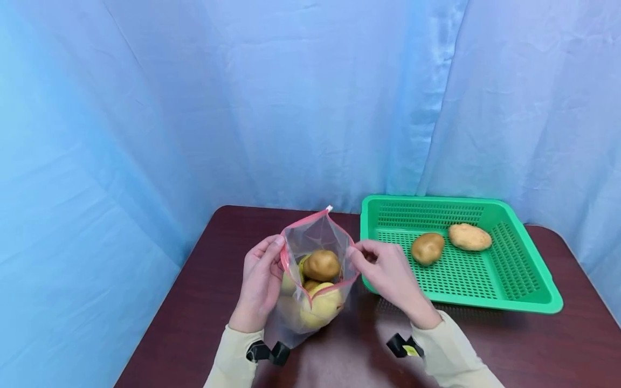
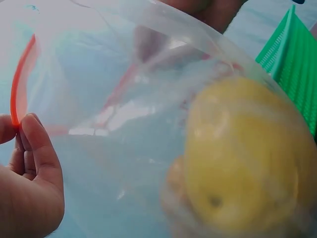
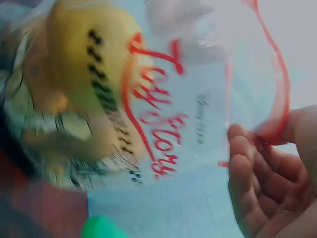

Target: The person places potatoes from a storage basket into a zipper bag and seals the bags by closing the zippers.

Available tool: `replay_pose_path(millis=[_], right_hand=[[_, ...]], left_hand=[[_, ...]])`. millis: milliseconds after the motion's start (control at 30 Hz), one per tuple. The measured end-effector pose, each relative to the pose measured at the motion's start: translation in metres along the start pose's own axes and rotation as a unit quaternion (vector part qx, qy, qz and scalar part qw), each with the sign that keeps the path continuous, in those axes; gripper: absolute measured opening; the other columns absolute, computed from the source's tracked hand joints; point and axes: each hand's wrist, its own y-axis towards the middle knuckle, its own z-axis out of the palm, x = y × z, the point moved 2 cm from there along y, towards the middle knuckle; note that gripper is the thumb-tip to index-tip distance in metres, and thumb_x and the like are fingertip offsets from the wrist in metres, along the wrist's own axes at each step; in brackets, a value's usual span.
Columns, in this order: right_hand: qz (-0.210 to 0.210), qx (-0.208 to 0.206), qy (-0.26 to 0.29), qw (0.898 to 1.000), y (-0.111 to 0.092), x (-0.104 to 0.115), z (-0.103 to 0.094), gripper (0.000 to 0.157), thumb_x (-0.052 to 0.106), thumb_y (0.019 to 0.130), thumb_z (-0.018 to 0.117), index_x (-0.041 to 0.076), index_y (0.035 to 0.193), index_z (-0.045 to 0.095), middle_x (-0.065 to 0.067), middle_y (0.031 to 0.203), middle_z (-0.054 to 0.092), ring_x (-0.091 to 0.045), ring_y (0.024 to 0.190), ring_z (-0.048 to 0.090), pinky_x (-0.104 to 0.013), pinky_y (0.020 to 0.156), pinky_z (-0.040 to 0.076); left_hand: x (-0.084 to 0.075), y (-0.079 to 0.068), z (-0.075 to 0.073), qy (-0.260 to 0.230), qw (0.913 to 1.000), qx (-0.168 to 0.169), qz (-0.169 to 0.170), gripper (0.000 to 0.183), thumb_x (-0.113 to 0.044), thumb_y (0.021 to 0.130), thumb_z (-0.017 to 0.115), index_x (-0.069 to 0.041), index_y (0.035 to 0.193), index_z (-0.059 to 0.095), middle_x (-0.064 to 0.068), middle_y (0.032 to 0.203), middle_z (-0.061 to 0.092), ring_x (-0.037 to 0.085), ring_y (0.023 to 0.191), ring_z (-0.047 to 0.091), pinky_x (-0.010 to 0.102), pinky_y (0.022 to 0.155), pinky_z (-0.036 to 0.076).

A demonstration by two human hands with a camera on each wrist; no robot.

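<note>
Pinching bag [image 1: 312, 231] rim [image 3: 285, 79] w/ L fingers [image 1: 273, 248] & R fingers [image 1: 358, 260] at opp. sides; pull evenly, then jiggle gently to settle potato [image 1: 322, 265] & fruit [image 1: 324, 305] low inside.

cream sleeves [image 1: 448, 347], black wrist cameras [image 1: 280, 354]

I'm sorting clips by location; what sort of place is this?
Probably a makeshift indoor recording spot: blue curtains hang behind and left of a dark tabletop, and small black devices sit at both wrists.
</note>
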Motion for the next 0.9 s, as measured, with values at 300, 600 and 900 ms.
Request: replay_pose_path(millis=[300, 600, 900], right_hand=[[-0.001, -0.033, 0.046, 0.998, 0.021, 0.012, 0.0, 0.017, 0.025, 0.101, 0.068, 0.019, 0.088, 0.076, 0.009, 0.071, 0.064, -0.013, 0.061, 0.055, -0.028, 0.056, 0.044], [0.056, -0.016, 0.055, 0.997, 0.004, -0.014, -0.019, 0.024, 0.035, 0.104, 0.063, 0.019, 0.092, 0.076, 0.008, 0.077, 0.072, -0.014, 0.07, 0.067, -0.029, 0.061, 0.051], [0.053, 0.036, -0.027, 0.998, 0.001, -0.028, -0.048, 0.031, 0.043, 0.107, 0.056, 0.018, 0.112, 0.075, 0.007, 0.093, 0.075, -0.011, 0.085, 0.071, -0.034, 0.075, 0.056]], left_hand=[[0.011, 0.01, 0.004, 0.022, 0.9994, 0.002, -0.025, 0.016, -0.001, 0.102, 0.056, -0.005, 0.095, 0.07, 0.002, 0.081, 0.07, 0.008, 0.072, 0.067, 0.022, 0.066, 0.058], [0.015, 0.004, 0.01, -0.006, 0.9987, 0.031, -0.04, 0.019, 0.0, 0.103, 0.054, -0.007, 0.095, 0.07, 0.0, 0.082, 0.068, 0.005, 0.072, 0.065, 0.018, 0.067, 0.055], [0.018, 0.002, 0.016, -0.013, 0.9978, 0.042, -0.049, 0.014, -0.001, 0.103, 0.056, -0.005, 0.098, 0.069, 0.0, 0.085, 0.069, 0.005, 0.074, 0.067, 0.018, 0.069, 0.057]])
